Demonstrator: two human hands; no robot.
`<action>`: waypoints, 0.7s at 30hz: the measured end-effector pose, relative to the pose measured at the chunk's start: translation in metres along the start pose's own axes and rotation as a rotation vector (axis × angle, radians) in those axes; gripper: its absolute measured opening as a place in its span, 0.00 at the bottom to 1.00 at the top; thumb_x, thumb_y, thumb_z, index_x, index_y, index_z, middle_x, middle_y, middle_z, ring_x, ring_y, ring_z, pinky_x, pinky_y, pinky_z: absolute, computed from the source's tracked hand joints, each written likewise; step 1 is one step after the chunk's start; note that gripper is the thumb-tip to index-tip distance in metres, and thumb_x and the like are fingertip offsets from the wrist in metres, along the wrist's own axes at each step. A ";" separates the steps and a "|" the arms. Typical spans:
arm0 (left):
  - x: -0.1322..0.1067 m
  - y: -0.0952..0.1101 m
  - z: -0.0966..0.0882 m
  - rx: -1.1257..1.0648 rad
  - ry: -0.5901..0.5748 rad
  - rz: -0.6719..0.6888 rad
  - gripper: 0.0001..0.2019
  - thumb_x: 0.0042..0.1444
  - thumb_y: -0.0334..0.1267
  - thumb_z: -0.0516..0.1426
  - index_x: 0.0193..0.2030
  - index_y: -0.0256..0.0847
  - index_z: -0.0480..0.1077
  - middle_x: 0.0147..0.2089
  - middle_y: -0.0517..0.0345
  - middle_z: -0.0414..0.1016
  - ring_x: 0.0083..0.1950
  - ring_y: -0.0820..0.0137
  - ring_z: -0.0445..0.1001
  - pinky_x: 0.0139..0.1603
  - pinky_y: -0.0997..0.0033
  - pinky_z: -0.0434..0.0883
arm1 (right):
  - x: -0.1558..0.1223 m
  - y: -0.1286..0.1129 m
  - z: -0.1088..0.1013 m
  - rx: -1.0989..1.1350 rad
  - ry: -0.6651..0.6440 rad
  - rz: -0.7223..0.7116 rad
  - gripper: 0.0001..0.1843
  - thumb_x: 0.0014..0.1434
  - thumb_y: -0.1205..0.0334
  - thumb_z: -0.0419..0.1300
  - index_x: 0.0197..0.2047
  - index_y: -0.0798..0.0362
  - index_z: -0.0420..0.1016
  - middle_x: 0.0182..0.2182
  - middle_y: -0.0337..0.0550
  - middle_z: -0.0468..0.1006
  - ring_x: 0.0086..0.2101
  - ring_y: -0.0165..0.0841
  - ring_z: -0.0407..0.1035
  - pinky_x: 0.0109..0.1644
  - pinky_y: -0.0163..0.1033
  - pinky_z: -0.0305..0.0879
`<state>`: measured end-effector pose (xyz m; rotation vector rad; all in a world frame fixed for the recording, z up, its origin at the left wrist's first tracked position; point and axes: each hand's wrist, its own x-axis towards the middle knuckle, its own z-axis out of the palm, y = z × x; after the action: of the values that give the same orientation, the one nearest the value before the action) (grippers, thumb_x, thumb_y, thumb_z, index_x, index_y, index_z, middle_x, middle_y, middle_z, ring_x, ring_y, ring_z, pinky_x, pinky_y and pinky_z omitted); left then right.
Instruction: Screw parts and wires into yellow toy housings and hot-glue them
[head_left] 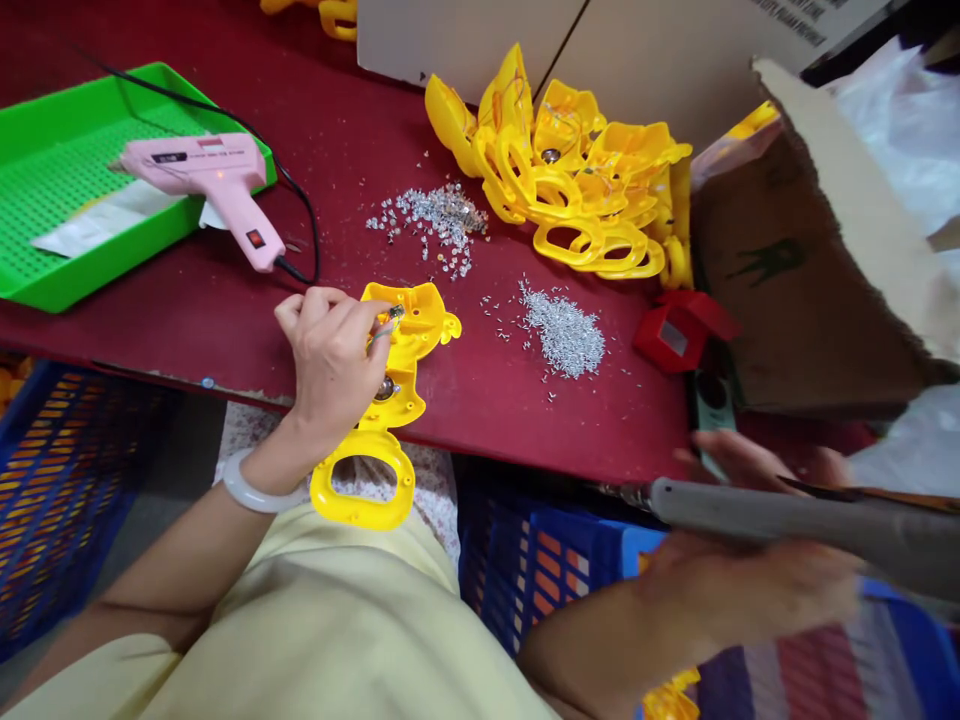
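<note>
My left hand (337,350) is closed in a pinch on a small circuit board (396,313) with thin wires, over a yellow plastic shell half (409,350). The shell has a loop handle (405,490) that hangs past the table's front edge, and a round metal speaker-like part (385,388) sits inside it. Blurred by motion, my right hand (765,580) is wrapped round a grey electric screwdriver (750,515), its metal tip pointing left. Small silver screws (566,335) lie heaped on the red table (495,420) to the right of the shell.
A pink glue gun (214,175) rests on a green tray (97,260), its cord trailing behind. Clear small parts (442,215) are scattered mid-table. Yellow shells (577,180) are piled beside a cardboard box (810,290) and a red block (679,330). Blue crates (540,560) stand below.
</note>
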<state>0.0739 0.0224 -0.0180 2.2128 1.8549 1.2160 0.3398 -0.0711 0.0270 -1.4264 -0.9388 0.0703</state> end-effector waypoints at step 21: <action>-0.010 -0.005 -0.027 -0.120 -0.047 0.098 0.15 0.61 0.42 0.57 0.54 0.45 0.70 0.48 0.51 0.76 0.52 0.56 0.70 0.56 0.50 0.60 | 0.046 0.024 0.185 0.047 -0.165 -0.299 0.21 0.65 0.45 0.44 0.52 0.46 0.66 0.21 0.34 0.62 0.19 0.31 0.64 0.25 0.42 0.63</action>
<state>0.0546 0.0035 -0.0069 2.2707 1.6285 1.2432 0.2731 0.1079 0.0041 -1.2374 -1.2701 -0.0134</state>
